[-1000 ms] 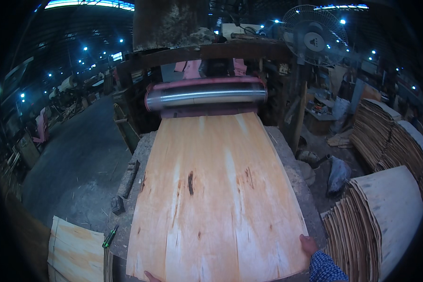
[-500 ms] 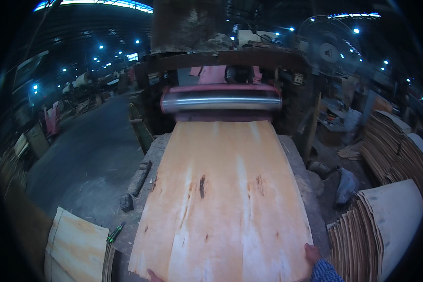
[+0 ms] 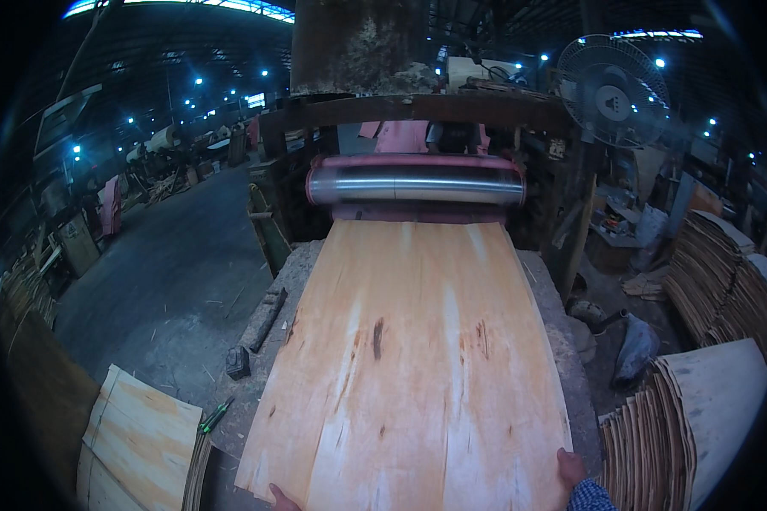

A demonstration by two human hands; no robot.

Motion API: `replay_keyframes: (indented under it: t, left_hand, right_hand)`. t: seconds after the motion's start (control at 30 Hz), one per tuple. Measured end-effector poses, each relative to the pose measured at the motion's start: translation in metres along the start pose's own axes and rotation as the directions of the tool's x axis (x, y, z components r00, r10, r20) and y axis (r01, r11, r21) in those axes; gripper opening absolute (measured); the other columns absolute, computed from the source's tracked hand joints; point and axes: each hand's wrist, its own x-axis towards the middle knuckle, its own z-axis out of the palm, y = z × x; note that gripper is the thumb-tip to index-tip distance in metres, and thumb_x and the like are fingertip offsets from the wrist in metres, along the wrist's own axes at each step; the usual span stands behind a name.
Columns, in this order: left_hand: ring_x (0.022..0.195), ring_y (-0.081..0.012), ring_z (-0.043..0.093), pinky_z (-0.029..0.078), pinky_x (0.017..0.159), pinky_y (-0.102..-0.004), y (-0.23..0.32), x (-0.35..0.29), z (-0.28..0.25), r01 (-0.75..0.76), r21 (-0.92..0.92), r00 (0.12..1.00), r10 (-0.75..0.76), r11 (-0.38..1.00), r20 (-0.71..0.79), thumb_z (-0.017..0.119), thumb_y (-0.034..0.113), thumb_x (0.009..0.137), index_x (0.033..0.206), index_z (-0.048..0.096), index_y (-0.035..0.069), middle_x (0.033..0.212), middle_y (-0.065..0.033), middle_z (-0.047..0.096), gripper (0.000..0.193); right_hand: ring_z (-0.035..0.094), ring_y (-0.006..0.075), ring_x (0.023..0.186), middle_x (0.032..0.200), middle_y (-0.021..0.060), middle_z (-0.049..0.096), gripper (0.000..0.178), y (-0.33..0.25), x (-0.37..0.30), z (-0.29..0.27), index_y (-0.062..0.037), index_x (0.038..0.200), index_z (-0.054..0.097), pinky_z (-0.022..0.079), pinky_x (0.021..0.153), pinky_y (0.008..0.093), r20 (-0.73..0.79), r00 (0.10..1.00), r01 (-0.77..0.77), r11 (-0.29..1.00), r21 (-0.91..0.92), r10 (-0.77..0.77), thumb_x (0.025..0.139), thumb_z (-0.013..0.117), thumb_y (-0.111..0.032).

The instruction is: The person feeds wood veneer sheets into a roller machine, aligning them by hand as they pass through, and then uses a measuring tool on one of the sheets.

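Note:
A large pale wood veneer sheet point(image 3: 409, 366) lies before me on a rough grey table, its grain running away from me, with dark knots and streaks. The far edge reaches beneath a shiny metal roller point(image 3: 418, 184) with pink-coated ends. At the near left corner my left hand point(image 3: 283, 499) holds the sheet, its thumb on top and the other fingers out of sight. My right hand point(image 3: 571, 467), below a checked blue sleeve, is closed on the right edge near the front.
Veneer stacks stand at left point(image 3: 141, 430) and right point(image 3: 712, 400). Green-handled cutters point(image 3: 217, 414) and a dark bar point(image 3: 264, 319) lie along the table's left side. A fan point(image 3: 614, 102) stands at the back right. Behind the roller, a person in dark clothing point(image 3: 452, 136) is partly visible.
The whole view has shifted slightly, so everything appears a little further right. Both hands keep their hold, and the sheet's position under the roller looks about the same.

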Motion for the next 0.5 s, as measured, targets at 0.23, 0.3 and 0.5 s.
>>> replay_keyframes:
  t: [0.23, 0.3, 0.5]
  left_hand:
    - [0.118, -0.0326, 0.051, 0.046, 0.096, -0.0448, 0.002, 0.003, -0.002, -0.002, 0.01, 1.0, 0.002, 1.0, -0.016, 0.058, 0.067, 0.084, 0.141, 0.033, -0.006, 0.136, -0.0182, 0.048, 0.096]
    - [0.121, -0.0327, 0.049, 0.044, 0.099, -0.0445, -0.012, 0.019, -0.002, -0.048, -0.025, 0.998, 0.046, 0.999, -0.051, 0.059, 0.065, 0.084, 0.145, 0.028, -0.004, 0.14, -0.0179, 0.045, 0.097]
    - [0.126, -0.0329, 0.046, 0.044, 0.102, -0.044, 0.002, -0.011, 0.009, -0.061, 0.073, 0.988, 0.071, 0.995, -0.139, 0.059, 0.06, 0.087, 0.15, 0.018, 0.0, 0.144, -0.0175, 0.04, 0.096]
  right_hand:
    - [0.055, 0.0145, 0.07, 0.07, 0.0068, 0.061, 0.045, -0.019, -0.011, 0.006, 0.0045, 0.075, 0.063, 0.045, 0.067, 0.0375, -0.038, 0.999, -0.023, 0.999, 0.023, 0.024, 0.092, 0.055, -0.037]
    - [0.054, 0.0137, 0.07, 0.073, 0.0047, 0.062, 0.046, -0.008, -0.002, 0.003, 0.0043, 0.08, 0.065, 0.045, 0.065, 0.0369, 0.01, 1.0, -0.009, 1.0, -0.015, 0.009, 0.093, 0.056, -0.039]
    - [0.049, 0.0119, 0.065, 0.068, 0.001, 0.057, 0.047, 0.047, 0.03, 0.003, 0.0021, 0.073, 0.063, 0.042, 0.059, 0.0364, -0.086, 0.993, 0.083, 0.996, 0.013, -0.082, 0.094, 0.057, -0.039]
